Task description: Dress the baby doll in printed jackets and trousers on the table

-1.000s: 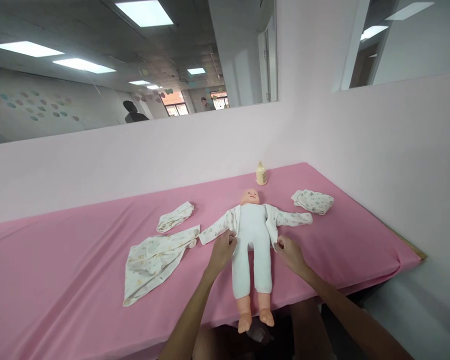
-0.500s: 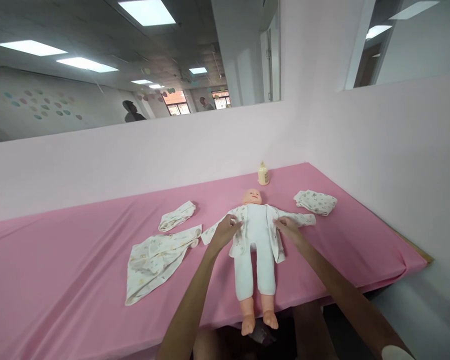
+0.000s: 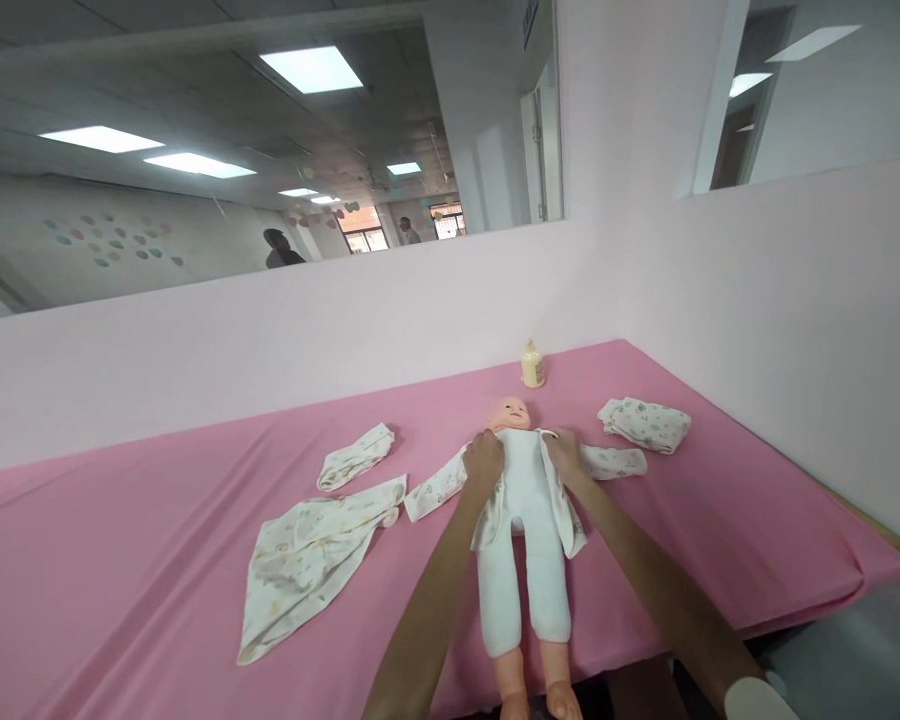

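Note:
A baby doll (image 3: 526,500) lies face up on the pink-covered table, its arms spread and feet towards me. Over its white body it wears a white printed baby jacket (image 3: 436,492), unfastened down the front, with both sleeves on its arms. My left hand (image 3: 484,458) is closed on the jacket's front edge near the doll's shoulder at the left. At the opposite shoulder, my right hand (image 3: 562,455) pinches the other front edge by the collar. My fingertips are partly hidden by my hands and the cloth.
Left of the doll lie a spread printed garment (image 3: 311,560) and a small folded cloth (image 3: 356,458). A folded printed cloth (image 3: 645,424) lies at right. A yellow bottle (image 3: 532,366) stands behind the head on the pink tablecloth (image 3: 157,550). A mirror reflects two people.
Both hands have moved up from the jacket's chest edges to near the doll's shoulders and collar. The view has tilted up slightly, so things sit lower.

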A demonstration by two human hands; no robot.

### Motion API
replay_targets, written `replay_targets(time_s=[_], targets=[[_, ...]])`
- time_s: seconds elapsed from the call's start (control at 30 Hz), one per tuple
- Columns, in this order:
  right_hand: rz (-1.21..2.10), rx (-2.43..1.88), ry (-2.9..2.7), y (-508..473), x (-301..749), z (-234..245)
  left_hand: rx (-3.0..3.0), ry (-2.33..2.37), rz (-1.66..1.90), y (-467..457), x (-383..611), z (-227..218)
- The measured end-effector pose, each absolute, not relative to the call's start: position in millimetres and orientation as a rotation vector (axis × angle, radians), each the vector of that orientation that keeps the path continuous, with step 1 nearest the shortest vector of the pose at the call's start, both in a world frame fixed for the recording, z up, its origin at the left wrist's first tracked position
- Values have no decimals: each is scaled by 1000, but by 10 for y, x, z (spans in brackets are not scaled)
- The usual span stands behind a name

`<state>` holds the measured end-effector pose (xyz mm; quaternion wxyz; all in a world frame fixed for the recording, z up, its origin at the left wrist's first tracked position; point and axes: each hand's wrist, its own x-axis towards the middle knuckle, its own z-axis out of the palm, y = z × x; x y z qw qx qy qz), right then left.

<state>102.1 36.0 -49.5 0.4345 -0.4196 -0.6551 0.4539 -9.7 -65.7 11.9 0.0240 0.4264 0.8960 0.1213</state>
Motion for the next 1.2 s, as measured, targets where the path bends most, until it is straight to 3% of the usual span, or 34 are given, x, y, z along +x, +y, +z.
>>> replay_targets(time_s=[0.43,0.63,1.2], targets=[[873,-1009,-1903,128,964,-364,1396,2611,655,-578,-469,-72],[1062,-1034,-1810,124,772,-204,1369,2522,826,-565,-564,-117],[1132,-1061,-1793,282,590,-136,1565,2419,1027,-527,-396,-124]])
